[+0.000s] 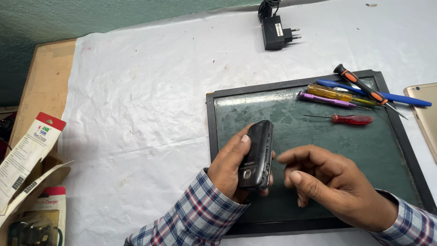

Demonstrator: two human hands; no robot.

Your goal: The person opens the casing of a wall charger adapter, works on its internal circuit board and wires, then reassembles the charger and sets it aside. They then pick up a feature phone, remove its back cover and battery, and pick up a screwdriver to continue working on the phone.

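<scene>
The left hand (230, 166) grips a dark phone (257, 155) on edge over the work mat (387, 150), while the right hand (334, 182) hovers beside it, loosely curled and empty, with screwdrivers (339, 98) within reach.

hidden: phone (256, 155) front, behind left fingers (234, 146) | cut off: gold device (424, 116) right edge, charger boxes (27, 182) left edge

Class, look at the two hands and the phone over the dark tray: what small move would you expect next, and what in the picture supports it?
Probably the right hand closes onto the phone's edge to steady or pry it. The left hand alone grips the dark phone, held on edge over the tray, while the right hand's fingers hover empty just beside it. The screwdrivers lie untouched farther off.
</scene>
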